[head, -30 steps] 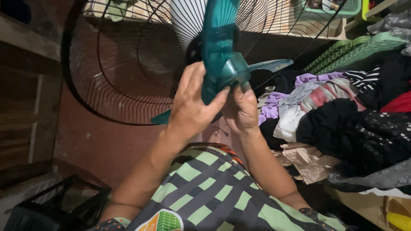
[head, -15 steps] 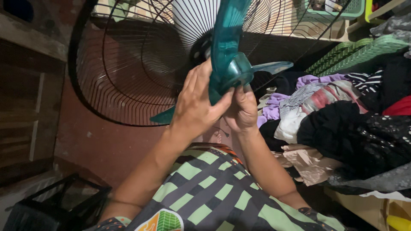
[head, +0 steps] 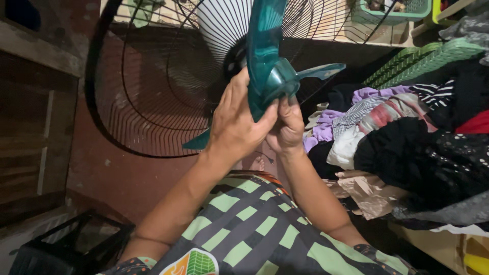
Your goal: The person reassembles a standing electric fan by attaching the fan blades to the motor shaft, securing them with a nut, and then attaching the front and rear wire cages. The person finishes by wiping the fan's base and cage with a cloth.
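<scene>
A teal translucent fan blade (head: pixel 270 61) with three vanes is held up in front of a black wire fan guard (head: pixel 153 97). My left hand (head: pixel 237 125) wraps around the blade's hub from the left, thumb pressed on its front. My right hand (head: pixel 288 127) grips the hub from below and the right, fingertips on its rim. Behind the blade the dark motor housing (head: pixel 234 58) sits at the centre of the guard. One vane points up, one to the right, one down-left behind my left hand.
A heap of clothes (head: pixel 407 137) in black, purple, striped and red lies at the right. Green plastic baskets (head: pixel 423 56) stand behind it. A black crate (head: pixel 66 249) sits at lower left by a wooden wall (head: pixel 30 117). My lap wears green-checked fabric (head: pixel 254 229).
Both hands have lifted the blade slightly and shifted it a little left against the guard's centre. The view has drifted with it.
</scene>
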